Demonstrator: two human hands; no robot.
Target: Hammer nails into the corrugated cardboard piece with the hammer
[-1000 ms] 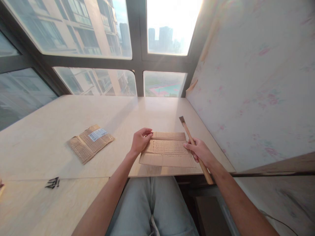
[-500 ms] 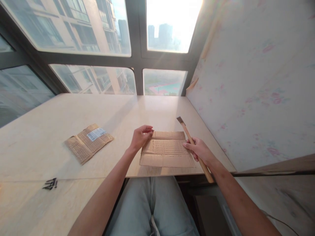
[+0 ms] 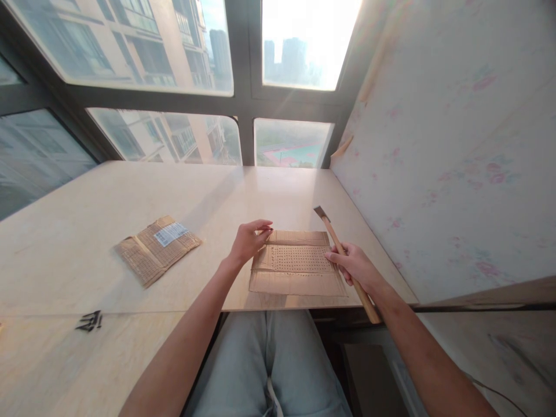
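My left hand (image 3: 249,242) is pinched at the far left corner of a cardboard sheet (image 3: 299,282); between its fingertips shows a small dark piece like a screw, mostly hidden. Rows of small holes cover the sheet's middle panel, and creases run across above and below them. In my right hand (image 3: 351,263) is a hammer (image 3: 333,234) with a long wooden handle and a dark metal head. The head points up and away, over the sheet's far right corner, while the handle end reaches past the table's front edge. My right fingertips are over the sheet's right side.
To the left lies another folded cardboard piece (image 3: 143,260) bearing a white label (image 3: 171,234). Several black screws (image 3: 90,321) lie in a small heap at the near left of the pale wooden table (image 3: 208,197). A papered wall (image 3: 447,145) borders the right, windows the back.
The view has shifted slightly. Both hands keep nearly the same place and grip, and the cardboard and hammer look almost unmoved.
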